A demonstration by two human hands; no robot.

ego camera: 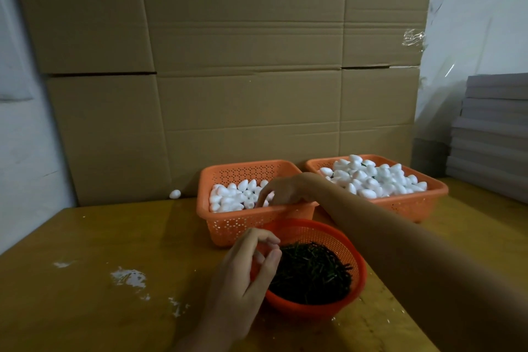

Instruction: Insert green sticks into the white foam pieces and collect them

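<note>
It is dim. The table [85, 237] below the boxes [243, 94] has a soft shine. The boxes' lines bend at the sides. Everything looks a bit soft.

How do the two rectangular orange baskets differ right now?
In the left basket the foam pieces lie below the rim; in the right basket they heap above it. The right hand reaches into the left basket, not the right basket. Green bits show among the right basket's pieces, none visibly in the left basket. Both are orange and perforated.
</note>
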